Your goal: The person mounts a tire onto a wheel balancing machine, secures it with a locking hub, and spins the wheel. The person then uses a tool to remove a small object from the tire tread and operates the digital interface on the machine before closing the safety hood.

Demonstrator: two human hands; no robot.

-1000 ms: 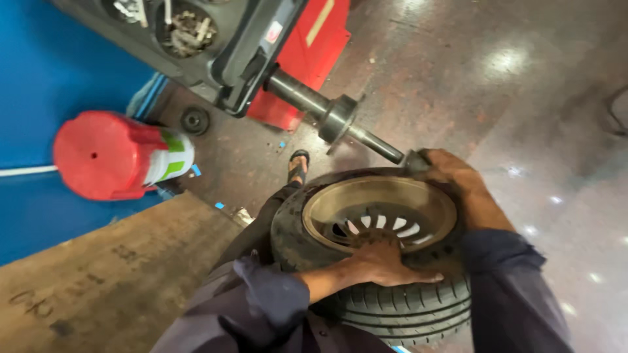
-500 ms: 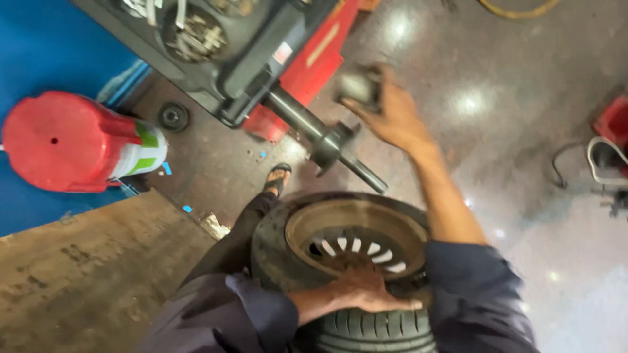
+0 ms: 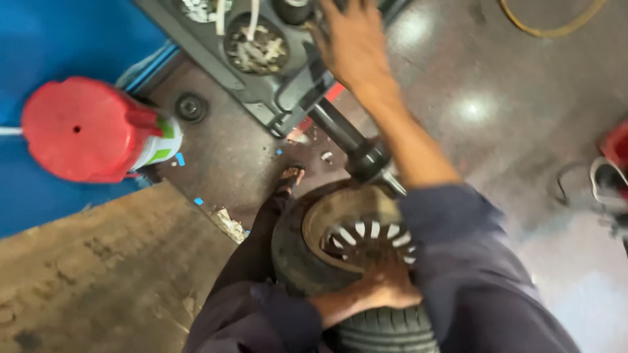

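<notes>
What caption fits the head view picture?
Left hand steadies a car wheel while right hand reaches over the wheel balancer tray.

Floor: smooth grey-brown concrete, glossy, with bright spots of overhead light reflected on the right half. Small white and blue scraps lie scattered near the middle. Left edge: a blue panel with a lighter blue strip along its foot. Lower left: a worn, stained wooden board, its edge frayed. A red plastic stool lies on its side against the blue panel. A small black disc sits on the floor beside it. Top right: a yellow hose loops across the floor. Right edge: a red object, partly cut off, with dark cables trailing near it.
</notes>
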